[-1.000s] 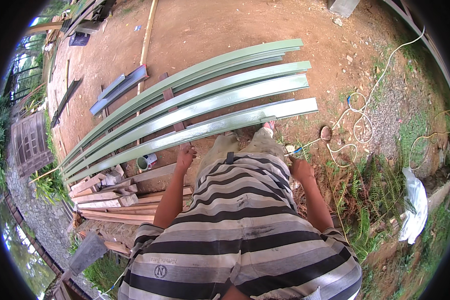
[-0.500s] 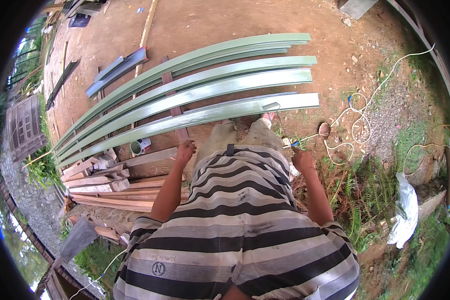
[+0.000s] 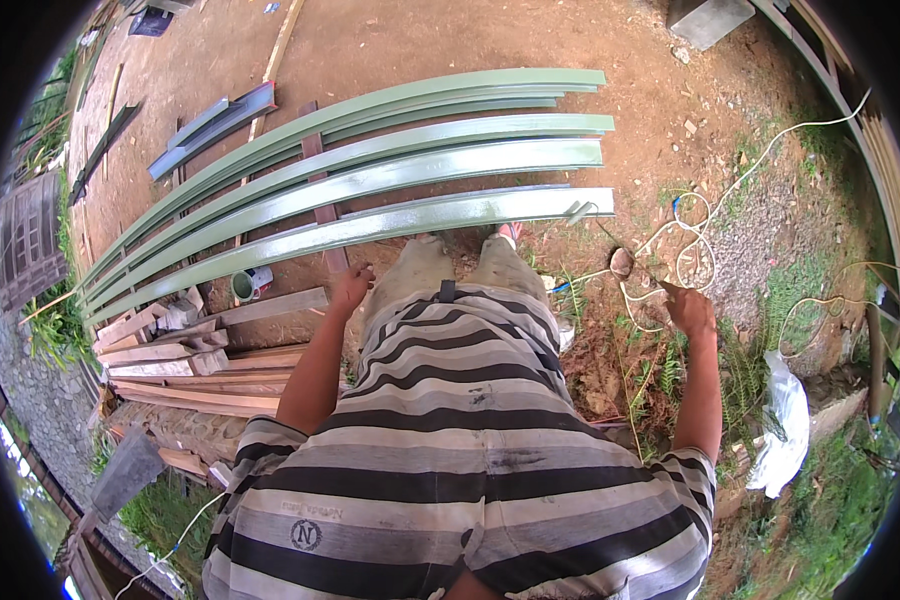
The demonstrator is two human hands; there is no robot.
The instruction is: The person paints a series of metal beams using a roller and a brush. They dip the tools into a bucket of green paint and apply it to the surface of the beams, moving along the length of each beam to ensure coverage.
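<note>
My left hand [image 3: 351, 288] hangs beside my left thigh, fingers loosely bent and apart, with nothing seen in it. Out to my right, above the dirt and ferns, my right hand [image 3: 692, 311] has a finger stretched out and no held thing visible. Across the ground in front of me lie several long, light green metal beams [image 3: 450, 212], their surfaces glossy. On the right end of the nearest beam rests a small paint roller [image 3: 578, 212]. Its thin rod points toward a round brown object [image 3: 621, 263] on the ground, which I cannot name.
A pale cord [image 3: 708, 262] loops over the ground at right, near a white plastic sheet [image 3: 782, 430]. Cut timber [image 3: 200, 362] is stacked at left beside a paint can [image 3: 245, 285]. Dark crosspieces [image 3: 315, 170] lie under the beams; blue-grey metal pieces [image 3: 210, 130] lie beyond.
My right hand has swung outward to the right, away from my thigh. My left hand stays near the left thigh. The view has shifted slightly; the roller still rests on the beam.
</note>
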